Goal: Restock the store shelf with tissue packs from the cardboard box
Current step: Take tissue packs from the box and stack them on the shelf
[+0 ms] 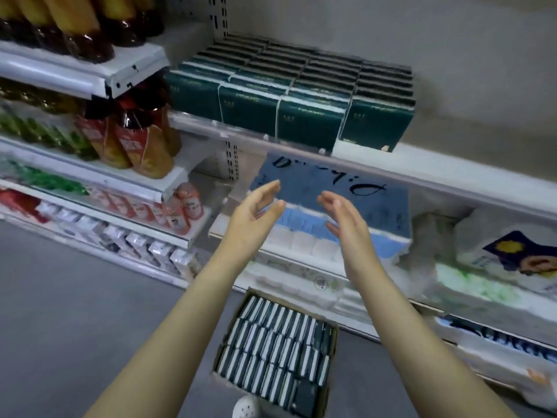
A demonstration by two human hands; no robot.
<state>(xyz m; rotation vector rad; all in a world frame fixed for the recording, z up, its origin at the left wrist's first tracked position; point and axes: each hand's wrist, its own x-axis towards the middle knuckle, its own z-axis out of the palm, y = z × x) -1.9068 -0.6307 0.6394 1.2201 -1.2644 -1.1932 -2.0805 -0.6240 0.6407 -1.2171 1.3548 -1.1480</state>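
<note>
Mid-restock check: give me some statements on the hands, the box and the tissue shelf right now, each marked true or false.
1. The left hand and the right hand are both empty, with the fingers relaxed. True.
2. The cardboard box sits on the shelf. False: it is on the floor, below the hands.
3. The box holds rows of tissue packs. True.
4. The green packs fill their shelf all the way to the right. False: the shelf is bare to the right of the last column.
5. Bottles stand on the shelving to the left of the green packs. True.
</note>
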